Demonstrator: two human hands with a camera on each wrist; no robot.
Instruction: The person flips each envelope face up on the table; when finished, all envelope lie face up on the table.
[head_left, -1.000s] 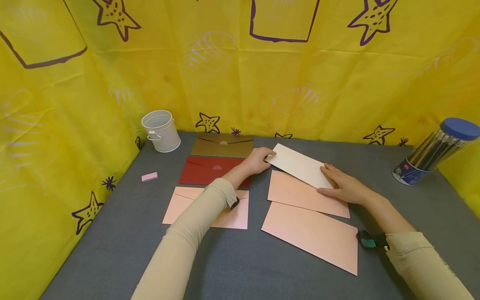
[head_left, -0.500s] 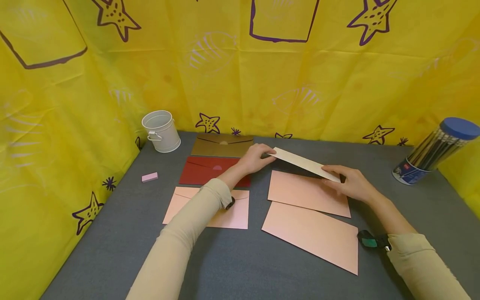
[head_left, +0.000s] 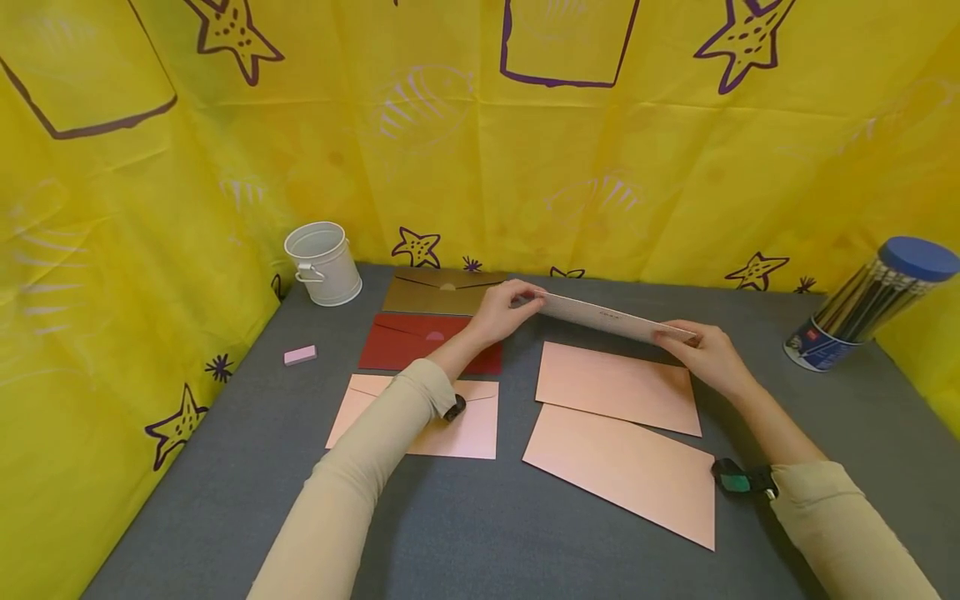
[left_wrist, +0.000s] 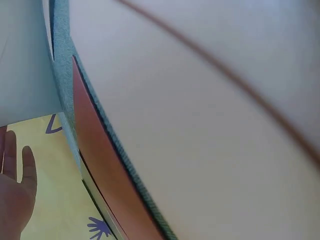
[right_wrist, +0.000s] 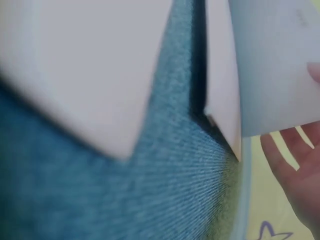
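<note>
Pinching opposite ends of a thin, whitish rectangular paper piece, the left hand and right hand hold it tilted, raised over the dark grey table, in the head view. Nearer lie a smooth pink paper rectangle and a second pink rectangle; leftward, a gold paper envelope, a red one and a pale pink one. In the left wrist view, fingers show below the paper's edge. In the right wrist view, a thumb tip rests on its face.
</note>
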